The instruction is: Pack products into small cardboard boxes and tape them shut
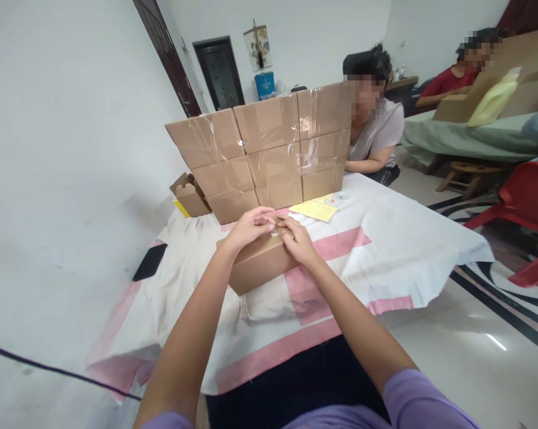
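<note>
A closed brown cardboard box (pixel 264 268) lies on the cloth in front of me. My left hand (pixel 254 226) is over the top at its left side, fingers curled in toward the thumb. Whether anything small sits between those fingertips I cannot make out. My right hand (pixel 297 239) rests on the right part of the box top, fingers bent but apart, the fingertips close to those of my left hand. A small pale patch, perhaps a label or tape, shows on the lid between the hands.
Behind the box stands a wall of taped cardboard boxes (pixel 273 149). Yellow printed sheets (pixel 316 210) lie at its foot. A black phone-like slab (pixel 150 262) and an open carton (pixel 190 195) are at left. A person (pixel 385 128) sits behind; a red chair (pixel 528 196) stands right.
</note>
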`<state>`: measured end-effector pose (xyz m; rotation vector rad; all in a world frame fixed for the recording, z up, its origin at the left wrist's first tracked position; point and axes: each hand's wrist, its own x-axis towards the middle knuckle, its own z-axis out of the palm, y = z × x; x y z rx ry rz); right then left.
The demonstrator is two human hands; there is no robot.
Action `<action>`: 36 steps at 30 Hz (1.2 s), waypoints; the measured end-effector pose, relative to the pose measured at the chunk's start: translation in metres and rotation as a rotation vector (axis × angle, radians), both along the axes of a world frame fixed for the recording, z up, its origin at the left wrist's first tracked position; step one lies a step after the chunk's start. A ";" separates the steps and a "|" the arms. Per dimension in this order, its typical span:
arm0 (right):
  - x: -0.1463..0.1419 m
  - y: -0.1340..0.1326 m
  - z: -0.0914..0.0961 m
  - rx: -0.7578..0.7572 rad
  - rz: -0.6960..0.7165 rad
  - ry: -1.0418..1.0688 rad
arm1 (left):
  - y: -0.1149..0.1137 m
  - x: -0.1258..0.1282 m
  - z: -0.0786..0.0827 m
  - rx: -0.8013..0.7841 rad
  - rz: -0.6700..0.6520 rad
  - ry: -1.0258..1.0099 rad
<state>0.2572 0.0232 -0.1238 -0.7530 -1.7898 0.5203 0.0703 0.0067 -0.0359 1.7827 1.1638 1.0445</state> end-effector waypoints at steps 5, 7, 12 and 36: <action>0.006 -0.003 0.008 0.067 -0.069 -0.168 | -0.002 0.000 0.003 -0.054 0.036 -0.018; 0.009 -0.004 0.014 0.115 -0.080 -0.249 | -0.004 0.000 0.006 -0.075 0.041 -0.023; 0.016 -0.005 0.025 0.206 -0.035 -0.327 | -0.006 0.000 0.013 -0.075 0.031 -0.027; 0.005 0.001 0.000 0.153 -0.037 -0.109 | -0.004 0.008 -0.001 0.034 0.102 0.288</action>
